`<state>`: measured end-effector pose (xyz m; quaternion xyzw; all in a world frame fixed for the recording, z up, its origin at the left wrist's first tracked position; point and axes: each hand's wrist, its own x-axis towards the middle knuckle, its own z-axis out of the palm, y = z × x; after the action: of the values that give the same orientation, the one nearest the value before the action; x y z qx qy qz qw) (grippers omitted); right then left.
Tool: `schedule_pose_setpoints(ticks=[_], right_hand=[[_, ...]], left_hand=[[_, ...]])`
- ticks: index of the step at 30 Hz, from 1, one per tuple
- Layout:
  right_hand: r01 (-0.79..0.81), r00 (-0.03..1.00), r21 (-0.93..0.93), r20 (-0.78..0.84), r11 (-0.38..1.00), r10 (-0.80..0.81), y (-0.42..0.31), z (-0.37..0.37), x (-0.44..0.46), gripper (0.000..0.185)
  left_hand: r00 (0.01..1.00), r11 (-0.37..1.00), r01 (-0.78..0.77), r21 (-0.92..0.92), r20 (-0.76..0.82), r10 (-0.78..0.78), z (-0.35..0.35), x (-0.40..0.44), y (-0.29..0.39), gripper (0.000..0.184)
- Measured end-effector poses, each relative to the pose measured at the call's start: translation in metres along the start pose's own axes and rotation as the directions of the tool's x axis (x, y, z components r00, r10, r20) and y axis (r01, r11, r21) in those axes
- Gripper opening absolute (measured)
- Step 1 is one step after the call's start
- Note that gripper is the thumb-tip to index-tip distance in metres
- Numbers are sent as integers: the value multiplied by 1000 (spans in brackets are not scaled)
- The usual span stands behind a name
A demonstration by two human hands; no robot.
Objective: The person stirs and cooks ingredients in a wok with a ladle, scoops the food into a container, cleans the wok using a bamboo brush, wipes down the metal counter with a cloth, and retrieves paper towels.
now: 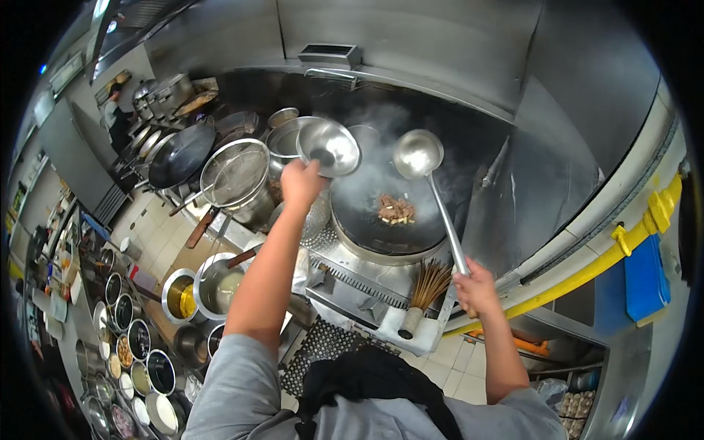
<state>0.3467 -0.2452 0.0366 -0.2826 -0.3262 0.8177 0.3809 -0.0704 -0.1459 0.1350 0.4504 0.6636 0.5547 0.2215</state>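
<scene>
A dark wok (367, 233) sits on the stove with browned meat pieces and some pale bits (396, 210) in it, and steam rises from it. My left hand (301, 183) grips the rim of a shiny metal bowl (330, 147), tilted above the wok's upper left edge. My right hand (477, 287) is closed round the handle of a long metal ladle (419, 155), whose round head hangs over the upper right side of the wok, apart from the food. A bamboo brush (428, 287) stands at the stove's front edge, left of my right hand.
Round strainers (235, 174) and pots stand left of the wok. A pot with yellow oil (182, 296) and many ingredient bowls (139, 339) are at lower left. Another person (117, 119) stands far back left. A yellow pipe (587, 268) curves along the right.
</scene>
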Motion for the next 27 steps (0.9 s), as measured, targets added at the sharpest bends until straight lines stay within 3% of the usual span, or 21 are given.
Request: schedule_pose_setpoints(ticks=[1,2,3,5,6,7,9,11,13,14,15,16,18,20,21,22,24,26,27], right_hand=[[89,945,-627,-192,774,-265,18,-5,17,57],[-30,812,-978,-145,209,-566,31,-1,29,57],[-129,868,-791,-382,598,-318,21,29,24,58],[-126,899,-767,-357,629,-255,29,33,23,60],[-140,915,-729,-353,670,-194,39,34,14,61],[-159,927,-739,-340,654,-159,47,42,2,61],[-182,971,-664,-236,725,28,54,67,-16,64],[-282,959,-665,-206,691,193,67,87,-24,66],[-237,940,-698,11,676,341,84,92,-17,67],[-236,913,-705,75,668,402,94,100,-8,67],[-206,889,-761,117,616,442,107,111,3,68],[-240,839,-807,107,539,534,113,147,13,66],[-184,767,-874,158,450,622,149,188,46,64],[-63,803,-949,135,308,581,207,213,90,59],[48,832,-964,184,263,524,237,227,115,55],[152,853,-965,236,212,465,267,239,137,52],[302,829,-918,387,259,404,320,254,176,47],[259,844,-943,326,209,426,356,256,203,44],[211,856,-964,262,163,445,364,259,210,41]], left_hand=[[989,928,149,-342,51,-140,-19,-26,-3,21],[968,852,249,-461,125,-216,-36,-35,-52,17],[957,871,290,-397,135,-257,-60,-65,-77,11],[888,838,457,-296,105,-447,-114,-145,-124,10],[892,811,444,-380,103,-441,-142,-192,-168,9],[873,857,488,-167,74,-483,-174,-244,-173,7],[713,651,615,-445,-37,-700,-226,-364,-202,8],[550,636,637,-436,-320,-771,-280,-497,-243,9],[262,544,671,-504,-524,-810,-308,-588,-206,8],[235,636,632,-442,-673,-701,-326,-660,-238,5],[130,655,589,-474,-744,-655,-340,-717,-253,4],[0,668,393,-632,-727,-687,-342,-738,-236,6],[-116,723,106,-682,-731,-673,-357,-800,-244,18],[-74,695,-102,-711,-692,-718,-367,-844,-237,26],[-222,751,-249,-611,-719,-659,-365,-815,-214,27],[-231,749,-254,-612,-714,-661,-369,-825,-209,27],[-430,806,-322,-496,-682,-591,-386,-840,-211,26],[-424,833,-299,-466,-717,-554,-398,-882,-222,27],[-470,838,-315,-445,-694,-546,-406,-909,-237,29]])
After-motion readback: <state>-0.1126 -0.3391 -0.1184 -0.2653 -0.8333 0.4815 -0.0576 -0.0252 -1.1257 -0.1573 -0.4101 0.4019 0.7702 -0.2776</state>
